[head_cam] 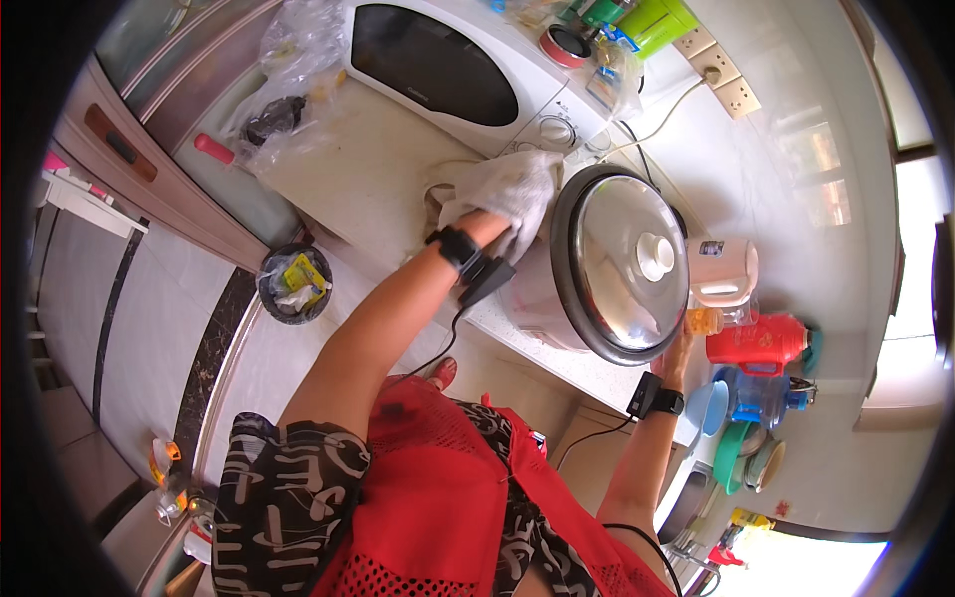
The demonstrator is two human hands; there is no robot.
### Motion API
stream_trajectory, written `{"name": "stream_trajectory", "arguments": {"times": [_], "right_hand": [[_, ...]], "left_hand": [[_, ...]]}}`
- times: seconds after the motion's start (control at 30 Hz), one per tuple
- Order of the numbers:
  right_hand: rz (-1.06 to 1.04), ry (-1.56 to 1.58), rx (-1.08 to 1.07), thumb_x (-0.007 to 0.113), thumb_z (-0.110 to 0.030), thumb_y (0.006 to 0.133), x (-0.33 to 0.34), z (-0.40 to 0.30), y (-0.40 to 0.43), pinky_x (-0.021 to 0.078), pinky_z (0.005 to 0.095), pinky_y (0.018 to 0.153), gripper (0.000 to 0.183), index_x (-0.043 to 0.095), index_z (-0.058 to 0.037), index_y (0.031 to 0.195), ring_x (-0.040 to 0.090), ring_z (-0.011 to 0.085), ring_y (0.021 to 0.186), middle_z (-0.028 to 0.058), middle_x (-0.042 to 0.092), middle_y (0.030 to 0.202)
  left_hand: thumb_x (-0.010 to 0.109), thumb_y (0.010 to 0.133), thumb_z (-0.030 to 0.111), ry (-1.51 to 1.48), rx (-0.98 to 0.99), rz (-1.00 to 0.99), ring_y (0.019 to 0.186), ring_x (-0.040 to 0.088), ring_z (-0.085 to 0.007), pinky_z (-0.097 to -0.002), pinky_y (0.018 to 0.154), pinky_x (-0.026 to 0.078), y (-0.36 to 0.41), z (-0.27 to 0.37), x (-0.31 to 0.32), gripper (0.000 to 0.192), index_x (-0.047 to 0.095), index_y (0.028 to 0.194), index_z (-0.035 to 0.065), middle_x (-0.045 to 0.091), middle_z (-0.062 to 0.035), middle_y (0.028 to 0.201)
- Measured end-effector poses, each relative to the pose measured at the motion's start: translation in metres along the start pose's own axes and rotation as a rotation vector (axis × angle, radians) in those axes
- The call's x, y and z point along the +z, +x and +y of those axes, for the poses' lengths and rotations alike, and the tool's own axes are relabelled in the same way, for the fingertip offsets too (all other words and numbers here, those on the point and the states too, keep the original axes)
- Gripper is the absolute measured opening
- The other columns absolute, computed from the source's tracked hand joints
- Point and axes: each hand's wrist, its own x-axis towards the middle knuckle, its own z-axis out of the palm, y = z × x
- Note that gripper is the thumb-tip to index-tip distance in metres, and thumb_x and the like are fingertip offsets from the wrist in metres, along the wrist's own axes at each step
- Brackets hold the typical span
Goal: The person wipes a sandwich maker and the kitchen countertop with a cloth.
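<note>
A pale cloth (515, 183) covers most of my left hand (485, 226), which grips it beside the cooker, in front of the microwave. A large rice cooker (541, 298) stands on the counter, its shiny metal lid (612, 239) on top with a white knob (655, 257). Against the cooker's right side is my right hand (673, 357), partly hidden behind the rim, so its fingers cannot be made out. Both wrists wear black straps with cabled devices.
A white microwave (477, 130) stands behind the cloth. A plastic bag (298, 45) and a pink-handled tool (214, 148) lie leftward. Rightward are a pink jug (720, 269), a red thermos (757, 345), a blue bowl (706, 408) and a sink (686, 504). A bin (325, 302) stands on the floor.
</note>
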Motion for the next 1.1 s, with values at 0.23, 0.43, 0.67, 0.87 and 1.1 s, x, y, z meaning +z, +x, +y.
{"name": "stream_trajectory", "arguments": {"times": [0.23,0.43,0.67,0.87,1.1], "right_hand": [[-0.015,0.05,-0.02,0.054,-0.02,0.094,-0.008,0.0,0.001,0.0517,0.0279,0.08,0.031,0.053,-0.0012,0.119,0.061,0.0164,0.093,0.008,0.061,0.107],[0.006,0.07,-0.038,0.053,-0.022,0.095,0.004,-0.001,-0.003,0.0513,0.0286,0.08,0.033,0.052,-0.0015,0.122,0.061,0.0171,0.095,0.0084,0.061,0.11],[-0.068,0.045,-0.06,0.052,-0.022,0.096,0.002,-0.001,-0.002,0.0507,0.0299,0.083,0.033,0.052,-0.0012,0.12,0.06,0.0184,0.098,0.009,0.061,0.11],[-0.074,0.047,-0.031,0.052,-0.023,0.096,-0.007,0.008,0.002,0.0502,0.03,0.084,0.033,0.052,-0.0013,0.121,0.06,0.0176,0.098,0.0087,0.061,0.109],[-0.05,0.087,-0.047,0.052,-0.023,0.096,-0.01,0.013,0.005,0.0511,0.0291,0.082,0.031,0.052,-0.003,0.12,0.06,0.0172,0.097,0.0075,0.061,0.109]], "left_hand": [[0.064,0.07,0.009,-0.012,-0.067,-0.328,0.074,0.058,-0.0333,-0.0399,0.069,0.048,0.001,0.063,-0.076,0.033,0.055,0.101,0.0025,0.06,-0.0193,0.09],[0.053,0.081,0.012,-0.067,-0.034,-0.193,0.097,0.058,-0.0345,-0.0359,0.082,0.047,-0.071,0.085,-0.075,0.033,0.052,0.113,0.006,0.06,-0.0191,0.101],[0.054,0.074,0.008,-0.001,-0.014,0.277,0.108,0.053,-0.0323,-0.0383,0.094,0.043,-0.06,0.064,-0.014,0.033,0.059,0.107,0.0043,0.059,-0.0165,0.109],[0.061,0.068,0.008,-0.09,-0.042,-0.213,0.096,0.057,-0.0362,-0.0409,0.082,0.047,0.012,0.037,-0.063,0.025,0.059,0.092,0.0057,0.06,-0.0164,0.098],[0.061,0.072,0.008,-0.138,0.171,0.042,0.105,0.056,-0.0323,-0.0364,0.093,0.045,-0.014,0.049,-0.072,0.047,0.054,0.118,0.0026,0.056,-0.0174,0.117]]}}
